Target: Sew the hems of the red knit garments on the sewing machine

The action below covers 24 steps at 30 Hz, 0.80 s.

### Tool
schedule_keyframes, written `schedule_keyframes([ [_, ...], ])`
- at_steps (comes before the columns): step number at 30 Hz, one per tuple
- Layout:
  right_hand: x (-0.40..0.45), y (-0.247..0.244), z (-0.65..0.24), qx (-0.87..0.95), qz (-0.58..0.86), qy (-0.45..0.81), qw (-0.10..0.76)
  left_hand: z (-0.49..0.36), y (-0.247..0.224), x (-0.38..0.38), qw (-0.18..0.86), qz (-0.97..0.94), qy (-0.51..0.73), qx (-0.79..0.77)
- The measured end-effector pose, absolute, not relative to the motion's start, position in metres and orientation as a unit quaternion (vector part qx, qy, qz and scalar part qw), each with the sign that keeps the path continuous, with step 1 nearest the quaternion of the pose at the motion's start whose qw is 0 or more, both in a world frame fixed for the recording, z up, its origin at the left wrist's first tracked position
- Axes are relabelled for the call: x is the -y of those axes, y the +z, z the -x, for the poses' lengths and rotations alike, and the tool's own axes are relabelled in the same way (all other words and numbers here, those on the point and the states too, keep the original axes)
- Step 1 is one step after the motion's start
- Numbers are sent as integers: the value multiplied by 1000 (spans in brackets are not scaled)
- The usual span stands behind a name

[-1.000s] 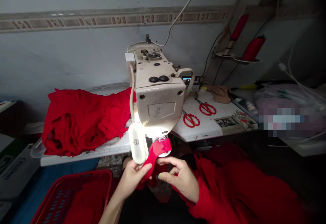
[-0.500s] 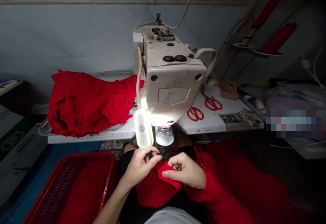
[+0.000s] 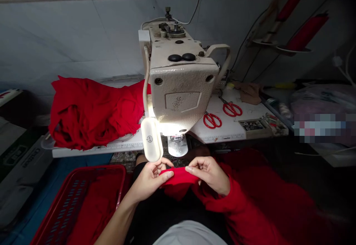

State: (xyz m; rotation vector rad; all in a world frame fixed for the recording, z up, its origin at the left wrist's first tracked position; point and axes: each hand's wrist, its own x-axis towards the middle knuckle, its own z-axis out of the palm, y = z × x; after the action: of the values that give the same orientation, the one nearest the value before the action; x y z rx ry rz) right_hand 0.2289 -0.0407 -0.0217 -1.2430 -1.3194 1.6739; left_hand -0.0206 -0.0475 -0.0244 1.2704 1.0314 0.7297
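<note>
A piece of red fabric [image 3: 182, 176] is stretched between my two hands, its upper edge nearly level. My left hand [image 3: 152, 176] pinches its left end between thumb and fingers. At the other end, my right hand [image 3: 210, 174] grips the edge the same way. More red cloth hangs below and lies over my right forearm. Just beyond my hands is a white sewing machine [image 3: 183, 96] with a small metal work plate [image 3: 178, 146] at its front. A lit white lamp [image 3: 151, 139] hangs close above my left hand.
A heap of red fabric [image 3: 94, 111] lies on the table's left side. Below it stands a red plastic basket [image 3: 122, 182] with red cloth inside. Two red-handled scissors [image 3: 212, 120] rest right of the machine. Red thread cones [image 3: 307, 33] stand at the upper right.
My left hand has taken hold of the fabric's left end. My right hand has moved slightly right and up, and the cloth, loosely bunched before, is now drawn straight between both hands.
</note>
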Motion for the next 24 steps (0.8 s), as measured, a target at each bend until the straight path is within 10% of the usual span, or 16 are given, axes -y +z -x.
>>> schedule_keyframes([
  [9, 43, 17, -219, 587, 486, 502, 408, 22, -2, 41, 354, -740, 379, -429],
  [24, 5, -12, -226, 477, 497, 518, 508, 9, 3, 3, 390, -600, 426, -554],
])
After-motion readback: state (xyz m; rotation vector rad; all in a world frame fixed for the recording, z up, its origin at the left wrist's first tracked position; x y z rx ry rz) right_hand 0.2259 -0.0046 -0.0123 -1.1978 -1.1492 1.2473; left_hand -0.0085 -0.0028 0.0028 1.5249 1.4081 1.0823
